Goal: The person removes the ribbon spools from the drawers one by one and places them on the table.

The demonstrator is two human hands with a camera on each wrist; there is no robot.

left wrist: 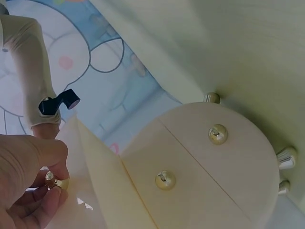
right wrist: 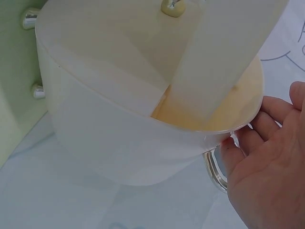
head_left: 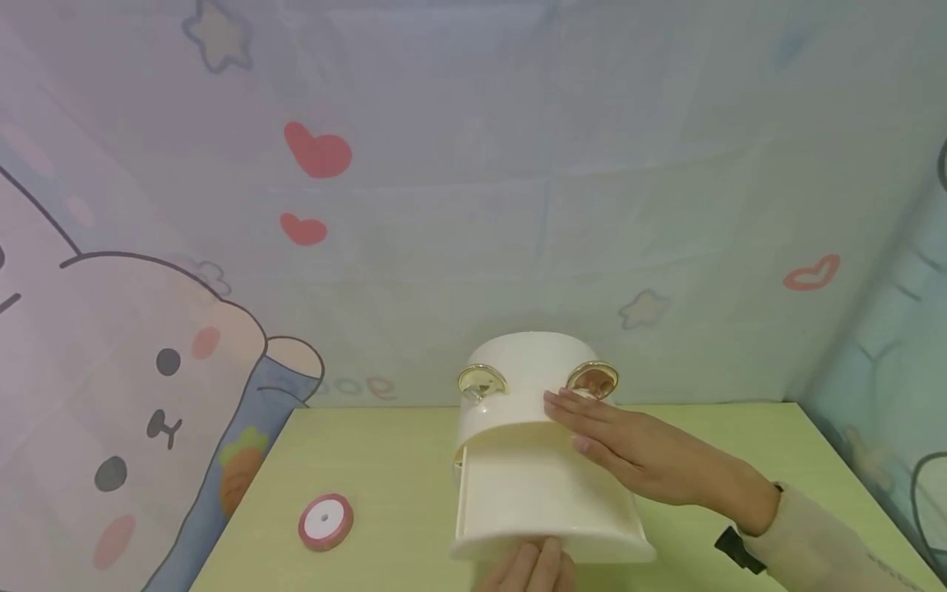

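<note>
A cream, round-bodied drawer box (head_left: 528, 358) stands on the table with its top drawer (head_left: 543, 489) pulled well out. My left hand (head_left: 527, 569) is at the drawer front, and in the left wrist view its thumb and fingers pinch the gold knob (left wrist: 62, 183). The right hand (head_left: 651, 452) rests on the box's curved top with fingers extended, beside one gold ear-shaped ornament (head_left: 594, 380). A matching ornament (head_left: 482, 381) sits on the left. Below the pulled drawer, two closed fronts each carry a gold knob (left wrist: 165, 180). Inside the drawer, only its pale floor shows.
A pink-rimmed spool (head_left: 325, 522) lies on the light green table (head_left: 392, 460), left of the box. Short gold feet (left wrist: 287, 158) hold the box up. A printed cloth (head_left: 473, 205) hangs close behind, and a dark cable (head_left: 917, 493) hangs at the far right.
</note>
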